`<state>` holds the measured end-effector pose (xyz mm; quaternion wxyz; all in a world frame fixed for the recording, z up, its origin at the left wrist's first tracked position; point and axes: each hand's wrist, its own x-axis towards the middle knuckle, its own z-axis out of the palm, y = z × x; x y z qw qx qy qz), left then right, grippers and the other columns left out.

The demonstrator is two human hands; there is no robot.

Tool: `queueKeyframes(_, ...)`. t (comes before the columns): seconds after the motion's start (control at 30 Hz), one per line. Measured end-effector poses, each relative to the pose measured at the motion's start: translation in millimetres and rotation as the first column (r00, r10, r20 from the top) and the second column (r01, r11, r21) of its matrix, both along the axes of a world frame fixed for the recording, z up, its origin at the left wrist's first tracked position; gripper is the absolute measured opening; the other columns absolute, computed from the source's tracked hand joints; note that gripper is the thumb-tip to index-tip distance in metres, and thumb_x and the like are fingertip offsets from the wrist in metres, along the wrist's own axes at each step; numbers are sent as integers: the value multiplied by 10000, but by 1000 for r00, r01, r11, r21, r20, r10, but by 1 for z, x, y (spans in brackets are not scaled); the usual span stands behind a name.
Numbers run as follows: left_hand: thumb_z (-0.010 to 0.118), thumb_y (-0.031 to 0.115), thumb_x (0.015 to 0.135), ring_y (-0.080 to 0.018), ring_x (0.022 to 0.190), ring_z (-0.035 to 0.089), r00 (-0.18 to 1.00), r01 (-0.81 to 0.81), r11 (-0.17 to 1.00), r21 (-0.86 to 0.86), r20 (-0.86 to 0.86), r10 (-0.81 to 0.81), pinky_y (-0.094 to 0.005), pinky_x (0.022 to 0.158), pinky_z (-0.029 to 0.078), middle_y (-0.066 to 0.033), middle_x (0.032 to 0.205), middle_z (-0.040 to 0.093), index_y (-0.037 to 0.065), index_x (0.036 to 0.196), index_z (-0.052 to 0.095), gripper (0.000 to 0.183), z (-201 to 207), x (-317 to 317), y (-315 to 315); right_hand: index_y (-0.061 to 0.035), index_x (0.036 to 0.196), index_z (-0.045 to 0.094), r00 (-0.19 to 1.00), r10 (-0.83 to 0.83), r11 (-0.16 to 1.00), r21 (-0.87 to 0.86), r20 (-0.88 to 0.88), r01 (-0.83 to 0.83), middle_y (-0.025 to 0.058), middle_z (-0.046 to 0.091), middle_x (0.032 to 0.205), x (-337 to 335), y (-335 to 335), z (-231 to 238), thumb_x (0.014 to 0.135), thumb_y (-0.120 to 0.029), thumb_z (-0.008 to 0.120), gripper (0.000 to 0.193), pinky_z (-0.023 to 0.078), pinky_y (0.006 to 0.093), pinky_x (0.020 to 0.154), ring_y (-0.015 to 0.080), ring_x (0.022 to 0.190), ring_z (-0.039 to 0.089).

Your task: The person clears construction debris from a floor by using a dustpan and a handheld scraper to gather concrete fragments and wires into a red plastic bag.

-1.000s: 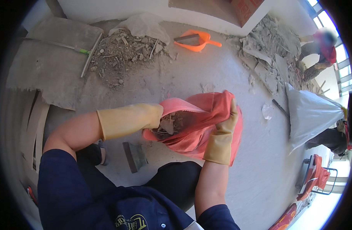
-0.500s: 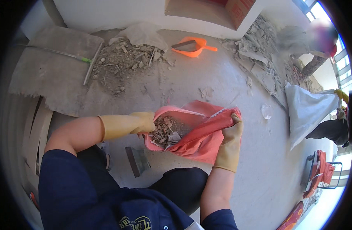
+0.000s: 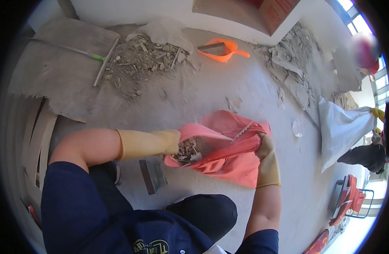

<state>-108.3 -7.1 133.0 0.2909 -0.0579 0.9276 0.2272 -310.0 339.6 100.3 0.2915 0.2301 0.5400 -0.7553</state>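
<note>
My left hand (image 3: 167, 142), in a yellow rubber glove, is closed at the back of a pink dustpan (image 3: 205, 132). Grey rubble (image 3: 188, 151) lies in the pan, whose front end reaches into the mouth of a red woven bag (image 3: 239, 169). The glove covers the part I grip. On the right, my gloved right hand (image 3: 265, 148) is closed around the bunched rim of the bag. A flat, dark-edged tool with a greenish blade (image 3: 153, 177) lies on the floor by my left foot.
Beyond the bag are a rubble heap (image 3: 148, 63), an orange dustpan (image 3: 224, 50) and a long squeegee (image 3: 100, 63). More broken debris (image 3: 294, 72) lines the right wall. A person in yellow gloves holds a white sack (image 3: 345, 131); a cart with red bags (image 3: 350, 201) stands nearby.
Both hands have shifted slightly right with the dustpan and bag. The pan has gone further into the bag's mouth, and less rubble shows in it.
</note>
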Motion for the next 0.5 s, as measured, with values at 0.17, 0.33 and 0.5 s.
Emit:
queueKeyframes(0.17,597,168,826,-272,610,712,976,-42,999,-30,214,48,-386,542,575,-167,820,729,-9,956,714,249,30,-24,-8,70,1064,645,936,310,929,263,-167,-261,125,685,995,16,-100,70,945,-155,578,263,563,342,726,213,848,675)
queueKeyframes(0.33,602,146,838,-283,638,729,930,-111,979,-169,330,162,-404,536,588,-181,864,736,-7,956,736,235,60,-88,-28,69,1031,646,926,290,905,386,-243,-182,122,691,921,-20,-82,99,904,-111,620,222,559,335,687,202,795,675)
queueKeyframes(0.5,606,109,831,-283,662,732,913,-252,924,-287,247,325,-400,575,596,-179,893,738,1,995,738,237,71,-125,-59,32,988,664,907,380,892,331,-181,-308,116,693,911,-37,-88,113,891,-74,610,154,560,354,653,210,763,673)
